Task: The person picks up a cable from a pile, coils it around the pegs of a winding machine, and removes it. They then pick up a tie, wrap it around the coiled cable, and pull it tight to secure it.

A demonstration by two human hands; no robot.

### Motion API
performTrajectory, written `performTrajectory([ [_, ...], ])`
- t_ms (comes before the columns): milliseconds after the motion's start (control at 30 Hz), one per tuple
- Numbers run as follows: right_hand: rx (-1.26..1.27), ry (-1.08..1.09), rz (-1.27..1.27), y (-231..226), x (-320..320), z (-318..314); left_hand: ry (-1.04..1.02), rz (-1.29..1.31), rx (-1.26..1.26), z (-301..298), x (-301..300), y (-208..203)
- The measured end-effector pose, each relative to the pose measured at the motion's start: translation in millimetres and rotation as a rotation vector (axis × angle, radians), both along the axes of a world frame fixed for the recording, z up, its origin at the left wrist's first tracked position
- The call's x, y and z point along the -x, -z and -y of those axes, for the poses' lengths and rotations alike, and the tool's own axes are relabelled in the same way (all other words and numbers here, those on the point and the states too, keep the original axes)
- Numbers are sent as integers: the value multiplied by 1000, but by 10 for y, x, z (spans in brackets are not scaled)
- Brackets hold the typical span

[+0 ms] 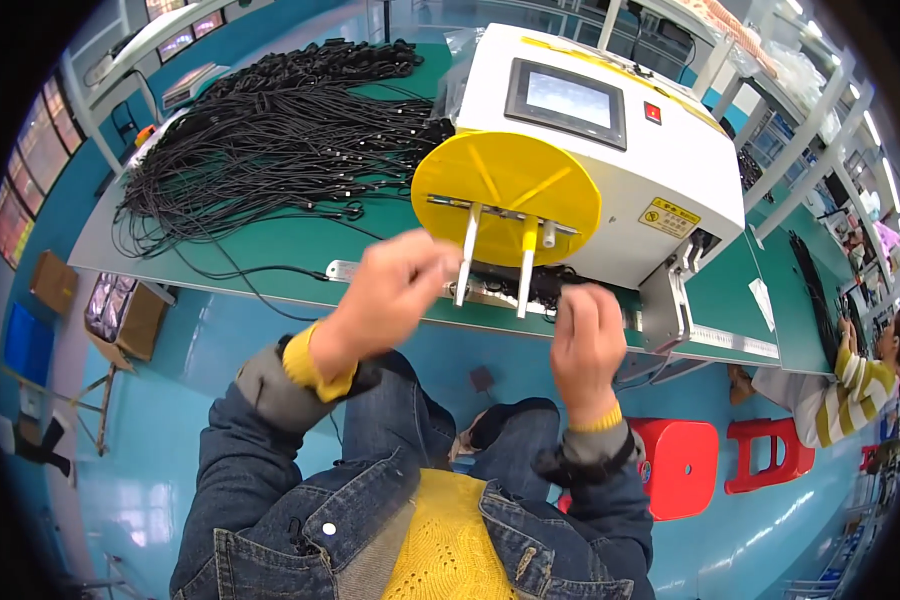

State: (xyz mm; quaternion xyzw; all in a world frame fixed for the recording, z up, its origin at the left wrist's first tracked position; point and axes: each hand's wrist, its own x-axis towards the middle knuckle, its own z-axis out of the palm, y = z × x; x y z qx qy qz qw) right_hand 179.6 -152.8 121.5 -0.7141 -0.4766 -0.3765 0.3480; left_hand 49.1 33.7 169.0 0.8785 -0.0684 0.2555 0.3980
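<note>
My left hand (395, 295) is closed, thumb against curled fingers, just left of the white peg (467, 255) on a yellow round plate (507, 175). Whatever it may grip is hidden. My right hand (585, 345) is closed too, fingers bent downward, right of the second peg (526, 270); what is in it cannot be made out. Between the hands, below the plate, lies a dark bundle of black cable (540, 284) by the table edge. The plate sits on the front of a white machine (610, 165) with a screen (568, 102) and a red switch (653, 113).
A large heap of black cables (280, 150) covers the left of the green table (210, 255). A metal ruler (735, 341) runs along its front edge. Red stools (682, 465) stand at lower right. Another person in a striped sleeve (840, 400) works at far right.
</note>
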Motion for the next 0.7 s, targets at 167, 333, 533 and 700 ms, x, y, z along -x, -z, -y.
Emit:
performTrajectory([
  [167, -151, -119, -406, 183, -30, -337, -183, -10, 313, -155, -349, 164],
  [333, -249, 125, -23, 60, -85, -357, -103, -52, 335, -272, -246, 135],
  [533, -97, 111, 32, 157, -243, -336, -51, -88, 380, -358, -318, 132],
  [700, -150, 109, 15, 120, -214, -415, 36, -304, 539, -369, -314, -16],
])
